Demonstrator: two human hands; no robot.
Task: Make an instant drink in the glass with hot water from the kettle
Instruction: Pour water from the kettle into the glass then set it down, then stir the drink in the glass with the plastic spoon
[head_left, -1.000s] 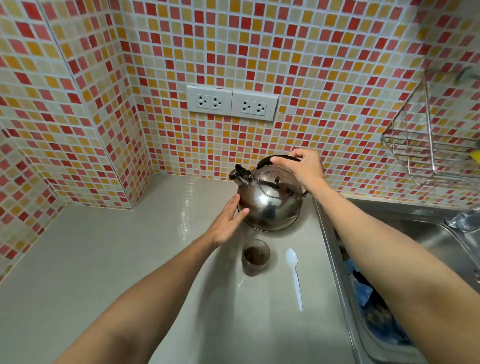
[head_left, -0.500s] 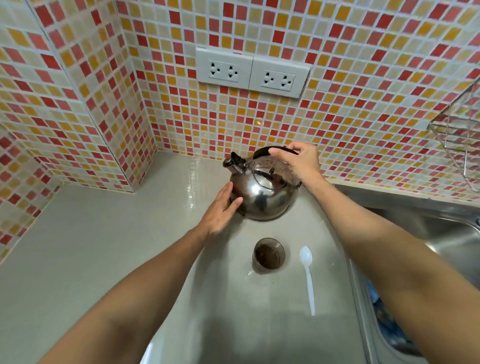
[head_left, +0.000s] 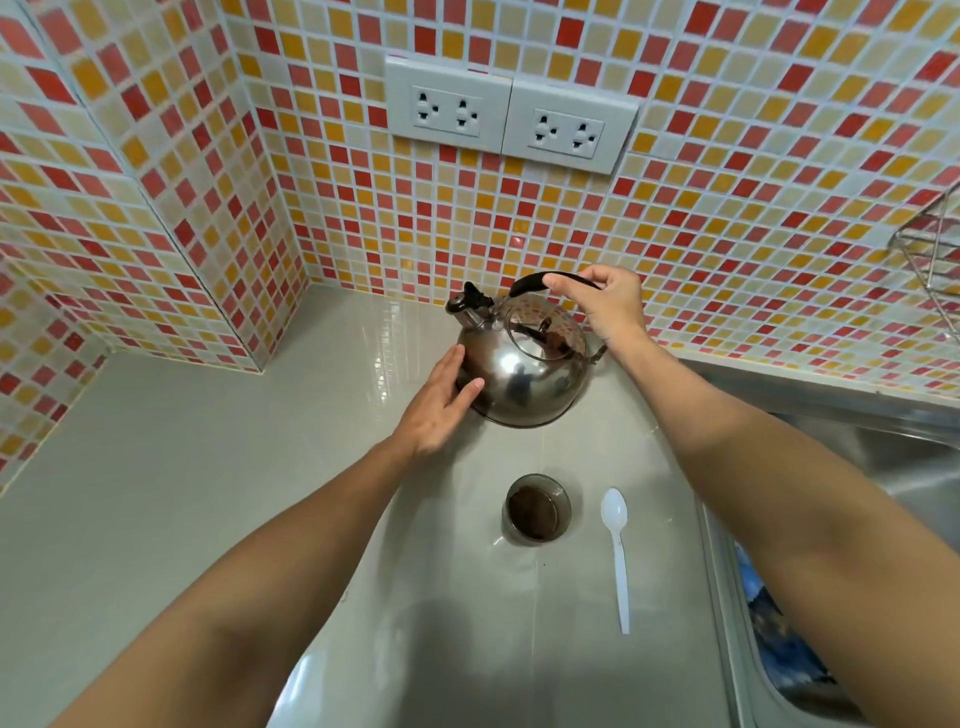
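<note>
Not much has moved since a second ago, honestly: both hands are where they were on the kettle (head_left: 524, 369), and it's mostly the view that has tipped up the wall, so the glass (head_left: 536, 510) and spoon (head_left: 616, 551) sit lower in frame now.

Right hand (head_left: 602, 306) is wrapped around the black handle on top. Left hand (head_left: 441, 402) is flat and open, fingers spread a bit, palm against the steel side just under the spout. The kettle looks like it's sitting on the counter (head_left: 156, 493) at the back near the tiled wall, though I can't tell for sure that the base isn't already slightly off it.

The glass is on the counter in front of the kettle, apart from it, with dark powder in the bottom. The spoon lies just beside it on the right, and the sink (head_left: 883, 457) is further right.

What worries me:
- A bare palm on a steel kettle full of hot water. If it flinches, the kettle can swing or tip.
- The glass is small next to that spout, so a fast tilt probably overshoots onto the counter.
- Nothing is steadying the glass, so a knock from the kettle base could push it over.
- Steam from the spout could catch the left fingers during the pour.
</note>
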